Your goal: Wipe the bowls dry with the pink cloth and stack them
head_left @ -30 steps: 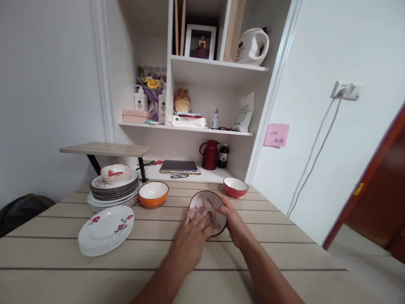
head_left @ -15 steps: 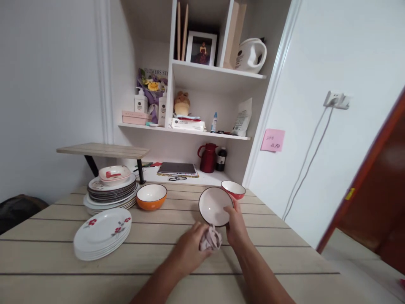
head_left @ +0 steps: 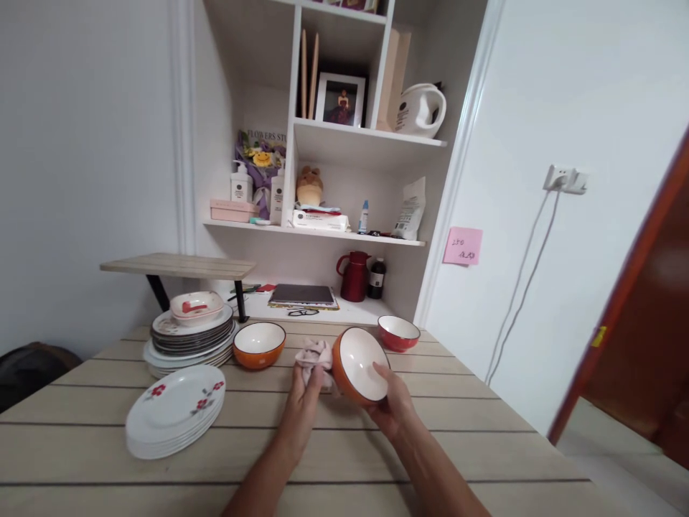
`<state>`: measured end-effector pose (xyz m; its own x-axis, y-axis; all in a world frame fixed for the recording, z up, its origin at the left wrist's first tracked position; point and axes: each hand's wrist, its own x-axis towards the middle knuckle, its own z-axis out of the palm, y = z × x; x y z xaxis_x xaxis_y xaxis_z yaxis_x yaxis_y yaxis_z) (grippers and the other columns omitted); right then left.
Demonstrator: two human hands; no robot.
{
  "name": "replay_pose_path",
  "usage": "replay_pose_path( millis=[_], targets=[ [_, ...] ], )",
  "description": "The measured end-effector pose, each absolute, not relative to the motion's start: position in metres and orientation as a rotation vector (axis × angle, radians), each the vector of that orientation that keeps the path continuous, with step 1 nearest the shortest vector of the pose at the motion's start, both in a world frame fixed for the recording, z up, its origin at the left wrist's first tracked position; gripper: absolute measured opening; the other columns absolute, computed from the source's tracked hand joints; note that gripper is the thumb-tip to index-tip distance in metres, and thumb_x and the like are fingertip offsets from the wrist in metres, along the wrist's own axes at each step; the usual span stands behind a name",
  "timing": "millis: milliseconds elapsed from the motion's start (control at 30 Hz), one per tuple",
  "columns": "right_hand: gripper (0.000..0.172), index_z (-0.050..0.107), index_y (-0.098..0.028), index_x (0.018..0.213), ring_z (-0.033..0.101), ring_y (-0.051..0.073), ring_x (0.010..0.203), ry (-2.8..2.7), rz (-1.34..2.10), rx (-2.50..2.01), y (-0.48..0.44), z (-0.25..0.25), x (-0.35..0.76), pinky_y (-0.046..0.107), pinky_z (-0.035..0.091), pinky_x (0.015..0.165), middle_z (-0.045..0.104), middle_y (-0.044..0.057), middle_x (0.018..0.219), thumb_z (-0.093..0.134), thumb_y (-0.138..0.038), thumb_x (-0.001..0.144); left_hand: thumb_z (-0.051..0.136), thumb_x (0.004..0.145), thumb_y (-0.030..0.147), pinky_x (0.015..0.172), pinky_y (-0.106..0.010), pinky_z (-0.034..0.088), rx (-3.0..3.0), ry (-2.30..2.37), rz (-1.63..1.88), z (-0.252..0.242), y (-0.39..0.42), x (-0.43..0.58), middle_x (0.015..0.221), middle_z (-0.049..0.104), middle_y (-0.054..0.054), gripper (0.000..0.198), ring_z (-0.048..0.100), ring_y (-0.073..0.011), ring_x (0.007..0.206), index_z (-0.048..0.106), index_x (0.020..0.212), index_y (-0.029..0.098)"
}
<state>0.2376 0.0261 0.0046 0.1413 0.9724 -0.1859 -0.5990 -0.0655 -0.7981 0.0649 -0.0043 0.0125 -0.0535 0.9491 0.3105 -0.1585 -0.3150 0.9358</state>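
Tilted toward the right, an orange bowl with a white inside (head_left: 362,362) is held by my right hand (head_left: 395,402), its thumb over the rim and the fingers underneath. My left hand (head_left: 301,402) is closed on a crumpled pale pink cloth (head_left: 315,357), just left of the bowl's outer wall. Whether the cloth presses on the wall I cannot quite tell. A second orange bowl (head_left: 259,346) stands upright farther left, and a red bowl (head_left: 399,332) sits behind my right hand.
White flowered plates (head_left: 175,409) are stacked at the left. Behind them a taller pile of plates (head_left: 188,337) carries a small square dish (head_left: 197,309), next to a raised wooden shelf (head_left: 177,264). A laptop (head_left: 301,294) and a red thermos jug (head_left: 354,276) stand at the back.
The bowl has turned so its orange outside shows on the left. My left hand with the cloth has moved from in front of the bowl to its left side. The view has tilted up slightly.
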Motion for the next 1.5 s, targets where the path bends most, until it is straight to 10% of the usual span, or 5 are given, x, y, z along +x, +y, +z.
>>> replay_pose_path(
  millis=[300,600,967,1200,1500],
  targets=[
    [0.043,0.066,-0.011,0.103,0.062,0.023,0.05,-0.812,1.515,-1.059,0.01,0.004,0.23,0.029,0.046,0.041,0.071,0.007,0.063,0.072,-0.022,0.061,0.045,0.091,0.07,0.122,-0.044,0.022,1.308,0.833,1.473,0.016,-0.006,0.058,0.154,0.044,-0.013,0.073,0.03,-0.0268,0.148,0.043,0.146,0.022],
    [0.051,0.07,-0.014,0.114,0.069,0.025,0.072,-1.213,1.426,-1.071,-0.006,0.017,0.212,0.031,0.051,0.062,0.078,0.007,0.084,0.064,-0.02,0.064,0.071,0.082,0.056,0.098,-0.045,0.05,1.042,0.591,1.252,0.031,-0.017,0.034,0.124,0.07,-0.013,0.069,0.067,-0.0319,0.112,0.051,0.139,0.023],
    [0.069,0.055,-0.019,0.13,0.062,0.022,0.05,-0.747,1.175,-1.018,0.015,0.003,0.228,0.029,0.046,0.039,0.071,0.002,0.067,0.064,-0.019,0.062,0.068,0.083,0.049,0.121,-0.05,0.023,1.797,0.765,1.356,-0.006,-0.009,0.072,0.167,0.005,-0.015,0.093,0.013,-0.0322,0.153,0.018,0.157,0.023],
    [0.043,0.068,-0.027,0.12,0.06,0.03,0.114,-1.09,0.665,-0.966,0.008,0.012,0.225,0.04,0.043,0.103,0.071,0.003,0.12,0.062,-0.024,0.078,0.07,0.081,0.05,0.112,-0.045,0.041,1.438,0.838,1.547,-0.015,0.0,0.075,0.153,0.041,-0.017,0.101,0.047,-0.0291,0.138,0.009,0.157,0.025],
    [0.036,0.067,-0.022,0.121,0.064,0.028,0.112,-1.44,0.464,-0.957,0.002,0.015,0.227,0.041,0.048,0.098,0.072,0.009,0.12,0.052,-0.03,0.089,0.07,0.083,0.042,0.108,-0.039,0.045,1.338,0.999,1.696,0.01,-0.011,0.063,0.137,0.06,-0.013,0.055,0.055,-0.0276,0.13,0.058,0.133,0.022]
  ],
)
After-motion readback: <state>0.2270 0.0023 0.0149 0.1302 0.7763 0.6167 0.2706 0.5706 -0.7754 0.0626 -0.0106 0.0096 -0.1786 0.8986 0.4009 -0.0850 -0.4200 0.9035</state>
